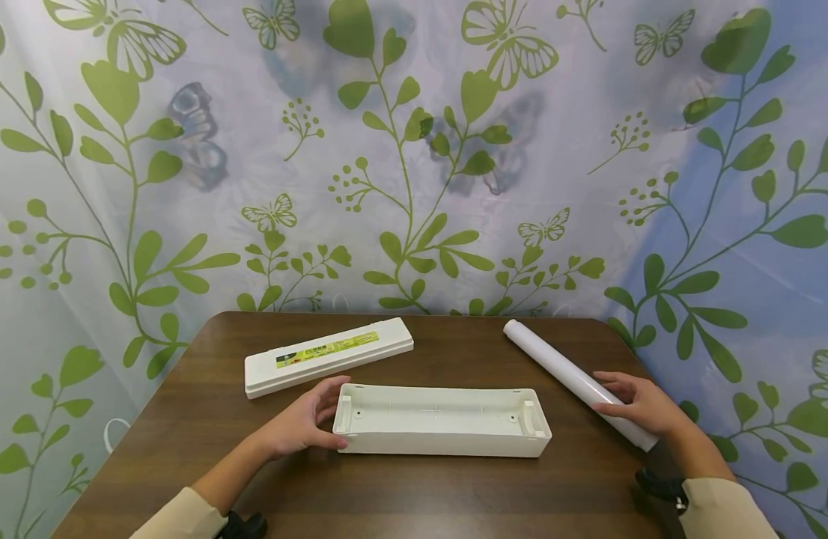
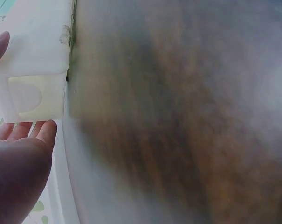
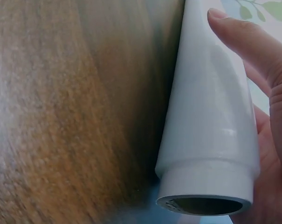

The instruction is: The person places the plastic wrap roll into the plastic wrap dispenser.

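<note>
Two hands at work on a brown wooden worktop [image 1: 414, 494]. Open white tray [image 1: 442, 430] lies lengthwise at centre, hollow side up, w/ small end slots. Left hand [image 1: 305, 425] cups its left end: thumb on the near edge, fingers curled over the far corner; in the left wrist view the fingertips [image 2: 43, 133] sit just under the tray's end [image 2: 33, 60], touching or nearly so, hard to tell as the view is blurred. White roll [image 1: 576, 382] lies diagonally at the right, far end toward the backdrop, near end close to the worktop's right edge. Right hand [image 1: 639, 404] rests over the roll's near part, fingers curved around it; right wrist view shows a finger [image 3: 243, 44] laid along the roll [image 3: 210, 116] and the palm against its side, hollow core end visible. Tray and roll apart. White lid [image 1: 328, 355] w/ a yellow-green label lies behind the tray to the left, not touching it. Leaf-and-butterfly curtain [image 1: 414, 150] hangs behind.
</note>
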`<state>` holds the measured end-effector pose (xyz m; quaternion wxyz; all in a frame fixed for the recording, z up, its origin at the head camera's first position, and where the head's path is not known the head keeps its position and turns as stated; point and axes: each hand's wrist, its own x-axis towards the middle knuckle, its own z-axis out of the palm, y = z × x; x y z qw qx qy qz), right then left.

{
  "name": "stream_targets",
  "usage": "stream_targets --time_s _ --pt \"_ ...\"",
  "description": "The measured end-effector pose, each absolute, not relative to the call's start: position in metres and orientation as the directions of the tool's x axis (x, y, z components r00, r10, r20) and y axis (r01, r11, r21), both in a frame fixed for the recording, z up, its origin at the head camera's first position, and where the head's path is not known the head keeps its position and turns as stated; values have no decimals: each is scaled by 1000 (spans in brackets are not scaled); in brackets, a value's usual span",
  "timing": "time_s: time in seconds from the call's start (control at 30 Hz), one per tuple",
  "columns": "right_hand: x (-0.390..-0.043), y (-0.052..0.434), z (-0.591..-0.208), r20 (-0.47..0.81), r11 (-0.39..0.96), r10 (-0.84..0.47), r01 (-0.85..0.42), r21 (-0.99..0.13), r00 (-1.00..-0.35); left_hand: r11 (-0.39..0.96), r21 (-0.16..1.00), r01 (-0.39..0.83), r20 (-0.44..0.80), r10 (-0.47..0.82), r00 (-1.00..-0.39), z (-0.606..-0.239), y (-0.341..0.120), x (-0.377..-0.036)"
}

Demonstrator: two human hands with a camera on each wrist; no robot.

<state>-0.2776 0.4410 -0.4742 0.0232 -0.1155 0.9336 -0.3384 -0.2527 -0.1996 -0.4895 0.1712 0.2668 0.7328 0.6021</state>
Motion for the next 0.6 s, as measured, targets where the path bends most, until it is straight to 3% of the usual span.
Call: stream_targets --time_s 0.6 --pt "-282 446 -482 25 758 -212 -181 -627 -977 124 978 169 59 611 -790 -492 -199 -256"
